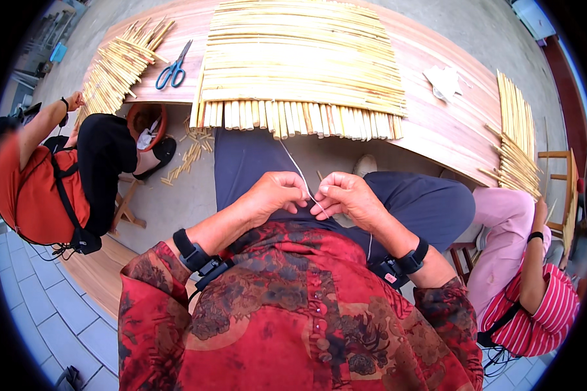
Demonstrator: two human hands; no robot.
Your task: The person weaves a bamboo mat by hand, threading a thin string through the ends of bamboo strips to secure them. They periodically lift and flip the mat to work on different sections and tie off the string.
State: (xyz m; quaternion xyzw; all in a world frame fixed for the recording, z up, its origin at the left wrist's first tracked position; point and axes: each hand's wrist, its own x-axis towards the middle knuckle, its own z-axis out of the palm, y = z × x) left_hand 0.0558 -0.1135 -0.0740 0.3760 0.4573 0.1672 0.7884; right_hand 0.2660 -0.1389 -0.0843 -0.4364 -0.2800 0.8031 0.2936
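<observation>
White string (296, 168): exact pinch points at left hand (279, 197) and right hand (347, 197) too small to make out; part of its run is hidden behind the right hand. Stick mat (300, 52) cut off at top edge, patterned red shirt (254, 339) at bottom. Terracotta-coloured basin (135, 124) half behind a co-worker's knee (114, 140); white stuff (151, 133) inside unclear. Orange-shirted co-worker's (42, 189) head blurred. White piece (444, 83) on table (430, 124): washed out, can't identify.
</observation>
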